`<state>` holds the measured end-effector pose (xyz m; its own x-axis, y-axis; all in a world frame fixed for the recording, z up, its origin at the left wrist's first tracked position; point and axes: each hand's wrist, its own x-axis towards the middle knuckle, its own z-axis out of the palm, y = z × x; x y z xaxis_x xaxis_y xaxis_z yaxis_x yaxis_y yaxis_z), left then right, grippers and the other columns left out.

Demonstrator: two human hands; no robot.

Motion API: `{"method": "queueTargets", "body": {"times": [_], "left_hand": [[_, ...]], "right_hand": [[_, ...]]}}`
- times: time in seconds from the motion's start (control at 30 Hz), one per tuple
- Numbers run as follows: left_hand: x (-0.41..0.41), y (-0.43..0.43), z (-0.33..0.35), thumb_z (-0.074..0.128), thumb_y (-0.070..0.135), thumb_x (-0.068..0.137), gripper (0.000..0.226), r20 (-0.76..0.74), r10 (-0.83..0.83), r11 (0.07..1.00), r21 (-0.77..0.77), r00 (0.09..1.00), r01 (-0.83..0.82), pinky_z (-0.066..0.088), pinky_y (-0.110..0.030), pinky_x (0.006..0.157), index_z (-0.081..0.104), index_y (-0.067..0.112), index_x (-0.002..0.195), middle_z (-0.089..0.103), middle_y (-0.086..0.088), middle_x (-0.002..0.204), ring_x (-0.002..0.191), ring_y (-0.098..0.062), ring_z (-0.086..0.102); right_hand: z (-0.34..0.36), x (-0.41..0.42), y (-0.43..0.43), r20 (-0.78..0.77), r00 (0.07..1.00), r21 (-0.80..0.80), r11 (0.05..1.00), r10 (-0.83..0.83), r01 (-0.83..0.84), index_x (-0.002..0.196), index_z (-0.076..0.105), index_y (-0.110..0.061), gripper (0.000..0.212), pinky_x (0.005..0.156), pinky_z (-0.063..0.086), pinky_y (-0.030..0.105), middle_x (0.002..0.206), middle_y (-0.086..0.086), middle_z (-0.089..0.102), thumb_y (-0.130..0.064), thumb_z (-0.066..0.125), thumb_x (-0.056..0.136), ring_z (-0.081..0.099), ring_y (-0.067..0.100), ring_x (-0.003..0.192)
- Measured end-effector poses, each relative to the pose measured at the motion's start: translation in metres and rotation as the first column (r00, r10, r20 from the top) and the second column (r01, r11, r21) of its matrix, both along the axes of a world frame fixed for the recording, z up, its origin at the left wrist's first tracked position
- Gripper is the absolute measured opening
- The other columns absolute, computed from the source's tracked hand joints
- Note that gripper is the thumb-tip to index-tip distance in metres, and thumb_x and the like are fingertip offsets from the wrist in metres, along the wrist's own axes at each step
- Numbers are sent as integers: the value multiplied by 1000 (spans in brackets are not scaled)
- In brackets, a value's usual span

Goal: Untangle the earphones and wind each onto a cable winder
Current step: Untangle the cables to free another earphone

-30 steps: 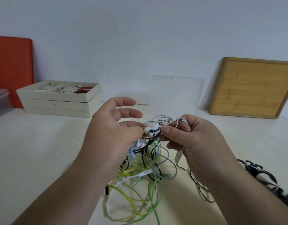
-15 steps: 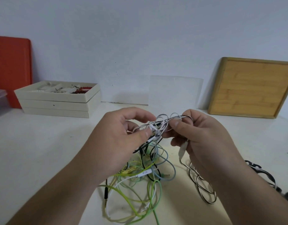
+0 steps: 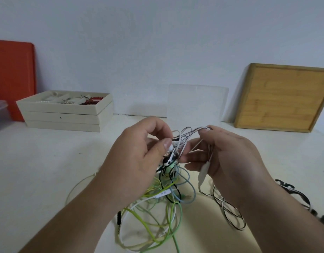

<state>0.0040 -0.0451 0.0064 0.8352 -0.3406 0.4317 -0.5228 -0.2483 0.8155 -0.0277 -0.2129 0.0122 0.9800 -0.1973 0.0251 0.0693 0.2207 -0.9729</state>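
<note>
We see both hands raised above the desk (image 3: pixel 38 170), w/ a knot of earphone cables (image 3: pixel 183 139) strung between them. Left hand (image 3: pixel 139 161) has fingers curled, thumb & forefinger pinching a white earbud (image 3: pixel 170 147) at the knot's left side. Right hand (image 3: pixel 228 157) has fingers curled round the white/black cable loops, which pass over its forefinger; a white inline remote (image 3: pixel 203 171) hangs just below its palm.

Below & between the hands, the rest of the tangle (image 3: pixel 163 207) lies on the desk: green, yellow-green, pale blue, white & black cords overlapping, w/ a black jack plug (image 3: pixel 119 217) under the left wrist. A striped black/white cord (image 3: pixel 228 210) trails down beneath the right wrist. Black cable winders (image 3: pixel 292 192) sit to the right of the right forearm.

Beyond the left hand: stacked cream trays (image 3: pixel 66 115) & an orange board (image 3: pixel 13 77). Beyond the right hand: a clear sheet (image 3: pixel 195 103) & a wooden board (image 3: pixel 283 97), both leaning on the wall.
</note>
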Motion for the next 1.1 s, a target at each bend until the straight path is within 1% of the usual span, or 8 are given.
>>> {"method": "queueTargets", "body": {"times": [0.07,0.2,0.27,0.4,0.57,0.77,0.93,1.1], "left_hand": [[0,0,0,59,9,96,18,-29,13,1000,-15,1000,-14,31,-10,43,60,25,87,60,9,66,41,-8,44],[5,0,-2,63,8,93,23,-116,-31,991,-136,993,15,46,-19,62,66,31,98,66,8,92,73,-22,65],[7,3,-1,71,9,88,24,-205,-148,971,-214,968,103,52,-20,70,69,28,102,70,4,95,79,-12,68],[8,8,-2,76,1,65,51,-298,-368,916,-280,881,288,55,-26,75,69,25,109,71,-3,100,89,-17,71],[8,-1,-5,83,-5,68,45,-181,-145,984,-124,973,124,58,-25,72,70,26,98,73,5,92,79,-15,70],[7,0,-7,72,10,88,31,-88,-89,996,-29,992,86,58,-39,84,68,38,102,70,10,98,92,-11,67],[4,0,-5,64,10,93,36,-129,-171,985,-51,977,166,57,-39,90,64,42,110,69,7,102,100,-12,68],[5,2,-1,68,-1,88,41,-145,-179,980,-110,973,164,58,-34,76,67,36,105,68,5,93,83,-20,72]], "right_hand": [[-1,1,1,-5,1000,-19,1000,20,-20,77,55,-7,22,55,49,36,67,22,65,-12,46,97,64,30,59],[-1,2,3,-22,1000,54,998,14,-13,65,53,-11,33,62,51,39,67,22,64,-13,46,98,62,31,58],[0,3,5,-44,999,129,991,-26,32,66,53,-8,33,58,53,39,61,19,61,-13,48,98,61,29,52],[1,3,6,-80,993,227,968,-87,103,70,51,-7,29,50,51,36,50,8,52,-12,52,99,56,26,45],[-5,6,4,-103,995,257,966,-5,32,67,54,-6,31,61,54,43,61,14,58,-12,53,97,60,31,58],[-3,-2,7,34,977,32,976,213,-214,42,63,-18,47,74,55,37,60,4,65,9,57,79,64,19,58],[-8,2,1,74,981,-117,978,181,-172,47,63,-22,37,69,53,33,73,10,67,3,73,73,64,22,67],[-11,3,-1,119,984,-231,968,129,-99,57,63,-22,20,63,44,28,71,8,62,-13,80,62,55,15,63]]}}
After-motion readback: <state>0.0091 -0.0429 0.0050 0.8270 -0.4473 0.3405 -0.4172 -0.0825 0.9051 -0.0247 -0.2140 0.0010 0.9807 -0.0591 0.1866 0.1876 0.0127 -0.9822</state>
